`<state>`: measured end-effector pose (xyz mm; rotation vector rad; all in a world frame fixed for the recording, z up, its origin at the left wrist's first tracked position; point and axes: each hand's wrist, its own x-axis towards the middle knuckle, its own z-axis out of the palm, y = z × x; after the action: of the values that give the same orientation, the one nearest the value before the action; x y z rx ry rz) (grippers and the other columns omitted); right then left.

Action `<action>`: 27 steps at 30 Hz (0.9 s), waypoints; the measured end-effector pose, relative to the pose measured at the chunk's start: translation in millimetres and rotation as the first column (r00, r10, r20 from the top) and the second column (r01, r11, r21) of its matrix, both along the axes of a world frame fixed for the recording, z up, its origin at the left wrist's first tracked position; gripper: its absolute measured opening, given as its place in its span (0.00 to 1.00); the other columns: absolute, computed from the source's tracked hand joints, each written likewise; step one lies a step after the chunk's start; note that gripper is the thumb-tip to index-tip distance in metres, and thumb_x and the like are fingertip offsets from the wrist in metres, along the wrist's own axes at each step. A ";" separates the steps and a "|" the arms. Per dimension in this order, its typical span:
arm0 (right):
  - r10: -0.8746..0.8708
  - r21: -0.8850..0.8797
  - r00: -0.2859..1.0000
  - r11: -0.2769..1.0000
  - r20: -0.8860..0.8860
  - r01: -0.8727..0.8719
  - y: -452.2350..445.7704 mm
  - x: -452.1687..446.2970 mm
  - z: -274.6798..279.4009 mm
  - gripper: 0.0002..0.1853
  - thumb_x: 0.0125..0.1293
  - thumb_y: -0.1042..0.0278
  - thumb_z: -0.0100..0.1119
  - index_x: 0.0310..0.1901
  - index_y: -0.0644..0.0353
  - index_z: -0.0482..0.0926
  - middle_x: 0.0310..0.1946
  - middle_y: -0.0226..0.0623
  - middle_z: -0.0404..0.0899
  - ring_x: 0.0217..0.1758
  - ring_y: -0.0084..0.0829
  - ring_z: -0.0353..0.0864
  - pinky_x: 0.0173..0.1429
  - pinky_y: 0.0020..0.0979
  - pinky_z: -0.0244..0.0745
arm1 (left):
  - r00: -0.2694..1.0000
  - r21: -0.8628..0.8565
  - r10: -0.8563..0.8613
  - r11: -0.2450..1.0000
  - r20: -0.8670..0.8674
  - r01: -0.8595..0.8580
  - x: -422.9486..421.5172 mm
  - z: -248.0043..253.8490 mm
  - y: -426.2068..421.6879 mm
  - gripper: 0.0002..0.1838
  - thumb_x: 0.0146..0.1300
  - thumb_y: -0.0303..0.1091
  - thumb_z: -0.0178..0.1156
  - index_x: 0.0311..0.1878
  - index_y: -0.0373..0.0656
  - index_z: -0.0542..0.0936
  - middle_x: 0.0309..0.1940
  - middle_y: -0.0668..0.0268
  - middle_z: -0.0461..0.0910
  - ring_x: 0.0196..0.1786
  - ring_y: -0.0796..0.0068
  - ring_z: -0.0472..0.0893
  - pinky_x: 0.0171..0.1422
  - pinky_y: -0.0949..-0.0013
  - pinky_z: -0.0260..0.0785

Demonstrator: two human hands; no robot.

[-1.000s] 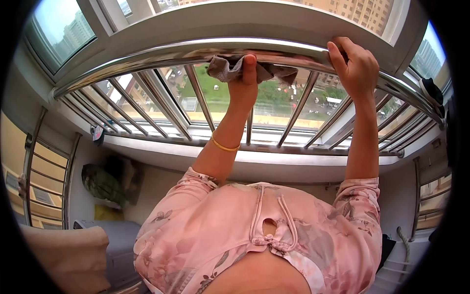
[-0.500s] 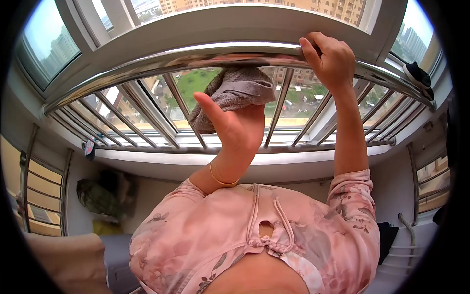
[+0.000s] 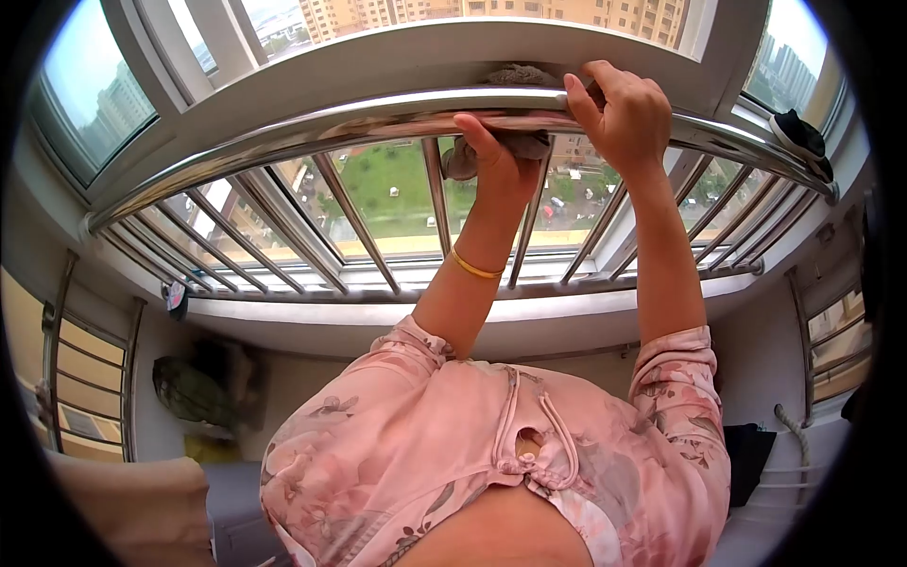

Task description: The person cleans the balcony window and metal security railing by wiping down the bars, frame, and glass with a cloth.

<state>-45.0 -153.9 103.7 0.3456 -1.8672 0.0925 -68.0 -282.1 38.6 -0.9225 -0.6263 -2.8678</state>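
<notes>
A grey-brown cloth (image 3: 461,159) is wrapped around the shiny metal handrail (image 3: 312,129). Part of it shows below the bar, and another bit rises behind it. My left hand (image 3: 505,170) presses the cloth against the rail from underneath, thumb pointing up and most fingers hidden behind the bar. A yellow bangle (image 3: 477,265) circles the left wrist. Further right, my right hand (image 3: 628,118) curls over the top of the same rail, its thumb on the near side.
Upright metal bars (image 3: 354,222) run below the handrail in front of window glass, with a green lawn far beneath. A dark shoe (image 3: 801,137) sits at the rail's right end. A dark green bag (image 3: 192,387) lies low at the left. A white window frame (image 3: 397,57) curves beyond the rail.
My left hand has moved up and right, carrying the cloth from in front of the bars to around the handrail. The right hand stays on the rail, with the view shifted slightly.
</notes>
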 end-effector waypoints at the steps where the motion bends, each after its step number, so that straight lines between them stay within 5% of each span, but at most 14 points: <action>1: 0.007 0.003 0.998 1.000 -0.057 -0.007 1.0 -1.2 -1.2 0.16 0.62 0.51 0.54 0.28 0.56 0.78 0.16 0.32 0.75 0.21 0.35 0.76 0.32 0.33 0.68 | 0.999 0.064 -0.043 0.997 0.018 0.042 1.9 -1.9 1.2 0.46 0.52 0.74 0.47 0.62 0.43 0.65 0.56 0.66 0.70 0.59 0.69 0.70 0.66 0.67 0.61; 5: 0.022 0.031 0.965 0.999 -0.262 -0.014 9.5 -11.7 -3.5 0.18 0.65 0.50 0.52 0.31 0.57 0.79 0.21 0.32 0.78 0.25 0.33 0.77 0.35 0.32 0.67 | 0.935 -0.528 0.345 0.811 0.080 -0.254 -1.3 -36.9 9.2 0.32 0.63 0.63 0.48 0.53 0.41 0.73 0.48 0.67 0.76 0.51 0.75 0.74 0.57 0.71 0.65; 7: 0.047 0.023 0.953 0.999 -0.300 -0.042 9.5 -10.7 -4.7 0.19 0.67 0.49 0.49 0.30 0.57 0.79 0.22 0.32 0.79 0.26 0.32 0.78 0.36 0.33 0.67 | 0.889 -0.711 0.421 0.569 -0.180 -0.413 14.9 -38.1 -2.6 0.29 0.65 0.60 0.48 0.46 0.39 0.76 0.41 0.63 0.78 0.46 0.70 0.75 0.53 0.71 0.65; 9: 0.072 -0.003 0.952 0.997 -0.298 -0.076 11.1 -10.3 -3.5 0.19 0.68 0.50 0.47 0.30 0.56 0.79 0.22 0.31 0.79 0.26 0.33 0.78 0.36 0.33 0.67 | 0.754 -0.735 0.427 0.252 -0.500 -0.630 33.6 -45.7 -9.1 0.26 0.67 0.56 0.47 0.38 0.39 0.78 0.32 0.61 0.78 0.41 0.65 0.75 0.49 0.67 0.65; 11: 0.107 -0.046 0.948 0.991 -0.301 -0.126 11.2 -10.2 -4.8 0.20 0.70 0.51 0.44 0.30 0.56 0.79 0.22 0.31 0.79 0.27 0.34 0.78 0.37 0.34 0.67 | 0.474 -0.514 0.328 -0.041 -0.817 -0.857 65.0 -41.5 -15.8 0.22 0.68 0.52 0.49 0.36 0.40 0.78 0.30 0.60 0.77 0.38 0.58 0.73 0.50 0.62 0.64; 12: 0.156 -0.084 0.942 0.979 -0.297 -0.188 10.5 -9.6 -4.0 0.21 0.70 0.50 0.43 0.29 0.56 0.79 0.22 0.31 0.79 0.27 0.34 0.78 0.37 0.35 0.67 | 0.473 -0.489 0.384 0.062 -0.793 -0.870 64.8 -48.0 -7.0 0.23 0.67 0.54 0.50 0.38 0.40 0.76 0.34 0.60 0.77 0.40 0.59 0.71 0.52 0.61 0.63; 14: 0.250 -0.159 0.922 0.939 -0.294 -0.305 11.0 -6.5 -2.7 0.23 0.71 0.50 0.41 0.29 0.57 0.79 0.23 0.32 0.79 0.27 0.35 0.78 0.38 0.35 0.67 | 0.773 -0.688 0.337 0.356 -0.537 -0.633 70.4 -52.0 2.7 0.25 0.66 0.56 0.49 0.40 0.39 0.75 0.37 0.59 0.75 0.43 0.59 0.71 0.55 0.60 0.60; 16: 0.389 -0.243 0.888 0.862 -0.245 -0.444 15.5 -2.2 -0.7 0.28 0.71 0.45 0.35 0.32 0.58 0.80 0.26 0.34 0.81 0.30 0.35 0.80 0.38 0.33 0.70 | 0.853 -0.775 0.300 0.363 -0.427 -0.516 92.6 -36.4 7.7 0.31 0.69 0.59 0.41 0.51 0.34 0.71 0.48 0.55 0.73 0.53 0.60 0.68 0.65 0.59 0.53; 20: 0.670 -0.408 0.733 0.641 -0.117 -0.651 27.8 4.7 -4.0 0.33 0.70 0.38 0.31 0.42 0.59 0.80 0.37 0.40 0.81 0.41 0.32 0.80 0.45 0.29 0.71 | 0.977 -0.400 0.212 0.897 0.013 -0.189 91.7 -50.4 41.9 0.30 0.69 0.57 0.42 0.57 0.35 0.67 0.54 0.61 0.70 0.57 0.70 0.68 0.66 0.66 0.54; 22: 0.739 -0.466 0.674 0.602 0.018 -0.648 29.5 19.1 -7.8 0.35 0.70 0.37 0.28 0.49 0.60 0.78 0.45 0.40 0.79 0.52 0.31 0.76 0.59 0.29 0.64 | 0.996 -0.256 -0.013 0.966 0.088 0.035 87.3 -34.5 46.3 0.31 0.68 0.60 0.41 0.60 0.41 0.66 0.55 0.63 0.70 0.59 0.70 0.68 0.66 0.66 0.57; 24: 0.593 -0.263 0.753 0.804 0.283 -0.534 24.7 49.7 -19.4 0.38 0.67 0.32 0.29 0.58 0.57 0.73 0.59 0.36 0.71 0.68 0.36 0.62 0.73 0.40 0.42 | 0.946 -0.206 -0.108 0.962 0.306 0.177 72.3 -12.6 52.8 0.33 0.66 0.64 0.40 0.62 0.46 0.65 0.56 0.63 0.70 0.60 0.69 0.69 0.65 0.65 0.60; 25: 0.416 -0.107 0.860 0.909 0.294 -0.403 18.8 60.2 -35.3 0.38 0.67 0.32 0.30 0.61 0.56 0.70 0.64 0.35 0.65 0.71 0.35 0.55 0.74 0.42 0.35 | 0.877 -0.108 -0.477 0.871 0.051 0.480 55.7 -5.8 49.2 0.33 0.66 0.65 0.40 0.62 0.50 0.64 0.58 0.65 0.68 0.62 0.71 0.67 0.67 0.67 0.58; 26: 0.224 0.049 0.935 0.968 0.274 -0.246 14.8 64.6 -54.1 0.38 0.66 0.32 0.30 0.64 0.55 0.67 0.68 0.34 0.58 0.74 0.34 0.48 0.75 0.43 0.29 | 0.903 -0.014 -0.428 0.903 0.044 0.428 61.6 8.5 60.5 0.32 0.66 0.66 0.39 0.58 0.49 0.67 0.54 0.67 0.71 0.57 0.73 0.71 0.63 0.67 0.63; 27: 0.243 -0.045 0.917 0.969 0.317 -0.241 14.5 65.8 -69.3 0.38 0.66 0.32 0.31 0.65 0.55 0.64 0.70 0.33 0.54 0.75 0.34 0.43 0.75 0.45 0.29 | 0.923 -0.087 -0.355 0.925 0.151 0.370 46.9 4.7 64.8 0.31 0.65 0.66 0.41 0.56 0.49 0.69 0.53 0.67 0.72 0.55 0.72 0.73 0.60 0.64 0.66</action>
<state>20.8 -139.3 34.4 0.5869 -2.1372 0.3405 -21.2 -217.3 43.2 -0.9593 -0.7040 -3.2763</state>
